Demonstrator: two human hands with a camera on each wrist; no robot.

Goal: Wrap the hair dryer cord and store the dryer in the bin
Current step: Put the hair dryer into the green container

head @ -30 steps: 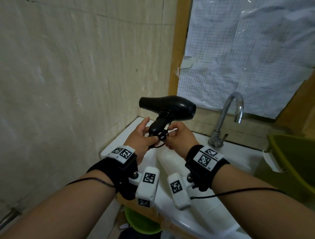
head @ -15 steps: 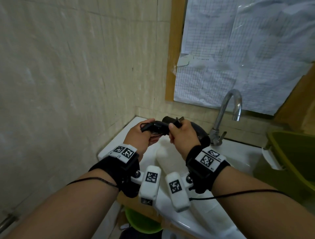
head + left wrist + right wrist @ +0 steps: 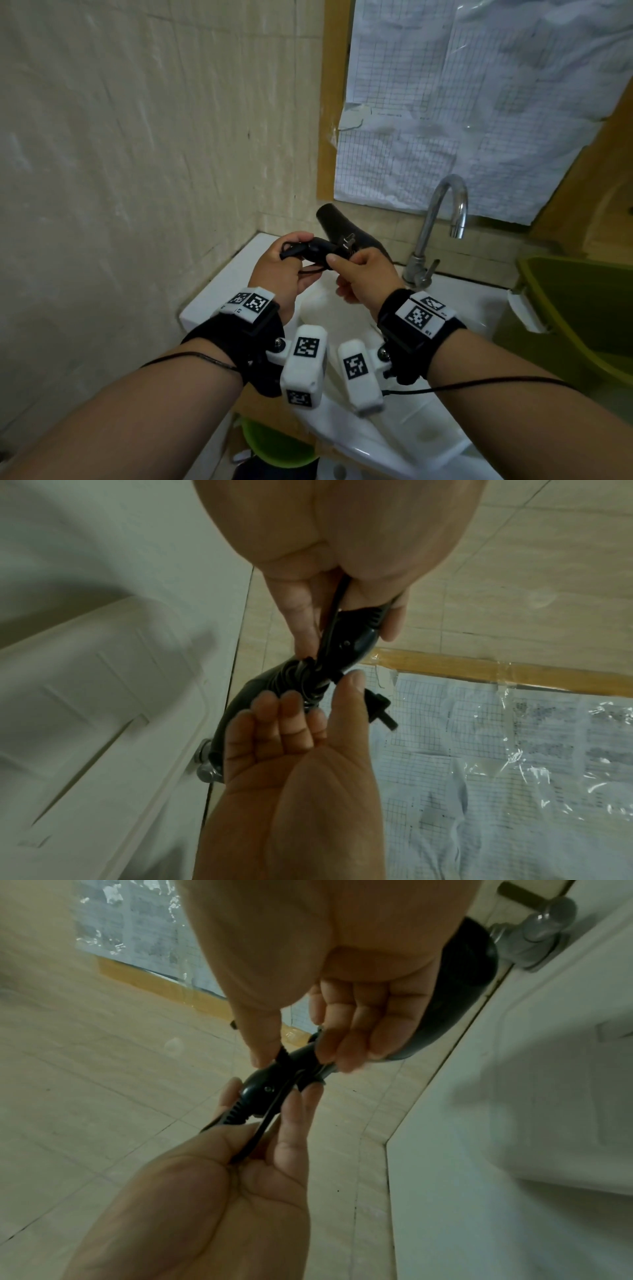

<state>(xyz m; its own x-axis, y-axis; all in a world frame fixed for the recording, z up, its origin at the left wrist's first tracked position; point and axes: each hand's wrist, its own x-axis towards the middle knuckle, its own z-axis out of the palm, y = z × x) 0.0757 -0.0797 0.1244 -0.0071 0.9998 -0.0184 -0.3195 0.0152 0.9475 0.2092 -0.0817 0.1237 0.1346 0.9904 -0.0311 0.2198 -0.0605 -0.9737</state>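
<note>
Both hands hold the black hair dryer (image 3: 346, 228) over the white sink (image 3: 455, 308); its barrel points up and away. The cord (image 3: 308, 685) is coiled round the handle, and the plug (image 3: 380, 708) sticks out beside the coil. My left hand (image 3: 294, 253) grips the handle's end (image 3: 257, 1093), where a strand of cord runs through the fingers. My right hand (image 3: 342, 263) pinches the coiled part of the handle between thumb (image 3: 263, 1045) and fingers. The olive-green bin (image 3: 582, 308) stands at the right, past the sink's edge.
A metal faucet (image 3: 445, 219) rises just right of the dryer. A tiled wall (image 3: 137, 171) closes the left side. Plastic-covered grid paper (image 3: 479, 102) hangs behind. A small green container (image 3: 277, 445) sits on the floor under the sink.
The dryer, upright with its barrel level a second ago, has been lowered and tipped over. Both hands came down with it, and the right hand now pinches the coil.
</note>
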